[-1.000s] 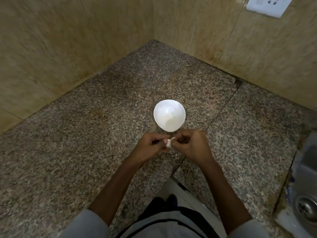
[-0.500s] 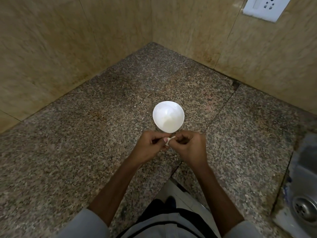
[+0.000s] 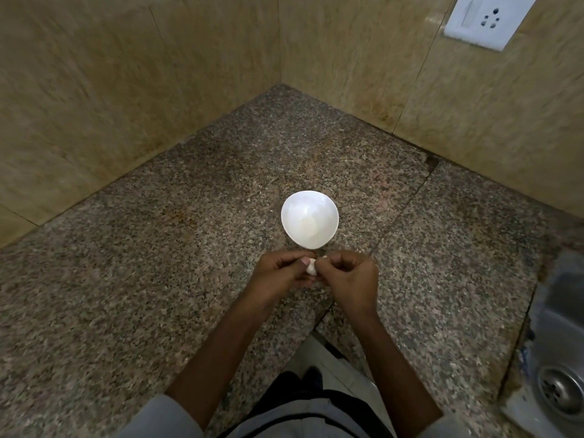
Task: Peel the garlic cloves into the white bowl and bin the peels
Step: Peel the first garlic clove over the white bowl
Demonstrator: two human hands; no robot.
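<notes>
A small white bowl point(image 3: 309, 219) stands on the speckled granite counter point(image 3: 158, 279), just beyond my hands. Something pale lies at its bottom, too washed out to identify. My left hand point(image 3: 281, 275) grips a small white garlic clove point(image 3: 311, 267) between thumb and curled fingers. My right hand point(image 3: 350, 279) meets it from the right and pinches the clove's upper edge with its fingertips. Most of the clove is hidden between the two hands.
Tiled walls meet in a corner behind the bowl. A white switch and socket plate point(image 3: 486, 17) sits on the right wall. A steel sink with a drain point(image 3: 559, 390) lies at the lower right. The counter's inner corner edge point(image 3: 316, 327) is close to my body.
Both hands stay together on the clove just below the bowl, with only small finger movement. The camera has shifted slightly.
</notes>
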